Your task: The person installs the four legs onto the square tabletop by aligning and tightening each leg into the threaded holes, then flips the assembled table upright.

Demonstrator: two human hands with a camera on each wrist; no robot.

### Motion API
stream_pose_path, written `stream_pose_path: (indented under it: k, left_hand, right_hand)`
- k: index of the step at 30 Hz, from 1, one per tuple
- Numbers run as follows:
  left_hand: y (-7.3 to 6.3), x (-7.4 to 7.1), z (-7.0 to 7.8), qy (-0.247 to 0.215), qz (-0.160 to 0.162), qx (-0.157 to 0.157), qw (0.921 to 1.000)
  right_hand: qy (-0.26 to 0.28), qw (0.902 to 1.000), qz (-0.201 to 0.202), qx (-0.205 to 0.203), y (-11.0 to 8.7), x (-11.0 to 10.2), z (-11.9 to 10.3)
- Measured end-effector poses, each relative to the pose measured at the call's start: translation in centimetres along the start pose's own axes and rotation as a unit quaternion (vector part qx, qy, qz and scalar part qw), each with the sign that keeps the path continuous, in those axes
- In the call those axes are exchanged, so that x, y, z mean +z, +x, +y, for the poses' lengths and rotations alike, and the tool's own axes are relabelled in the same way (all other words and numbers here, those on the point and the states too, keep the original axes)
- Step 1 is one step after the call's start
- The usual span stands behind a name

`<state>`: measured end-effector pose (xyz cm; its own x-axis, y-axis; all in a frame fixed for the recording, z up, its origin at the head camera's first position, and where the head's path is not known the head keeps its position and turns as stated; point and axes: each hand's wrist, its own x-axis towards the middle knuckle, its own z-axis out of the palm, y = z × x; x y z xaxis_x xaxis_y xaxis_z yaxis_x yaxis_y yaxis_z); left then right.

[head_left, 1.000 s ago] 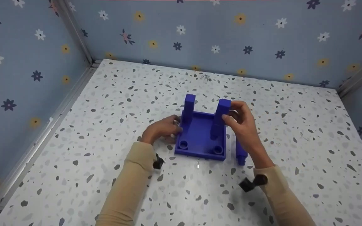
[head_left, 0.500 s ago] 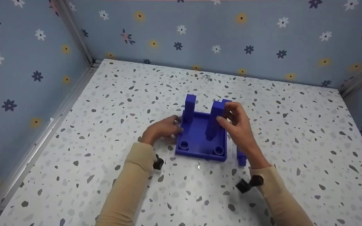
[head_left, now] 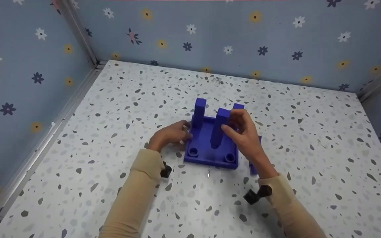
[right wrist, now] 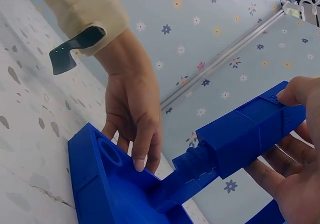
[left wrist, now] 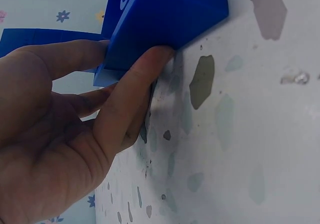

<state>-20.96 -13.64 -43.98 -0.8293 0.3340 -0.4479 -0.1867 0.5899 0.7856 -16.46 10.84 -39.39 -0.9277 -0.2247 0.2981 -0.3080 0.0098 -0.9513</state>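
Observation:
A blue square tray-like toy tabletop point(head_left: 203, 140) lies underside up, with round sockets point(head_left: 193, 152) at its two near corners. One blue square leg point(head_left: 200, 110) stands at the far left corner, another leg point(head_left: 238, 106) at the far right, partly behind my right hand point(head_left: 245, 134). That hand pinches a third blue leg point(head_left: 221, 122) between thumb and fingers over the tabletop. In the right wrist view its threaded end point(right wrist: 192, 164) points toward the tabletop. My left hand point(head_left: 172, 132) grips the left rim, its fingers along the side wall in the left wrist view.
Another blue leg point(head_left: 254, 169) lies right of the tabletop, mostly hidden under my right forearm. The speckled white table point(head_left: 137, 92) is bordered by blue flowered panels point(head_left: 217, 33) at the back and sides.
My right hand has moved left and slightly nearer with the held leg, away from the far right leg, which now shows behind it. My left hand keeps its place on the rim.

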Motion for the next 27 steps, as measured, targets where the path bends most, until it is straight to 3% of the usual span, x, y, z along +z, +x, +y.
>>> stream_pose_path:
  k: [19,27]
  left_hand:
    - [-0.2,0.0,0.0,-0.010,-0.012,-0.008,0.9998]
    - [-0.1,0.1,0.0,-0.019,-0.012,-0.012,0.9997]
  right_hand:
    - [0.014,0.9992,-0.037,0.005,-0.4,1.8,0.7]
    - [0.018,0.9977,-0.056,0.033,-0.5,2.7,1.0]
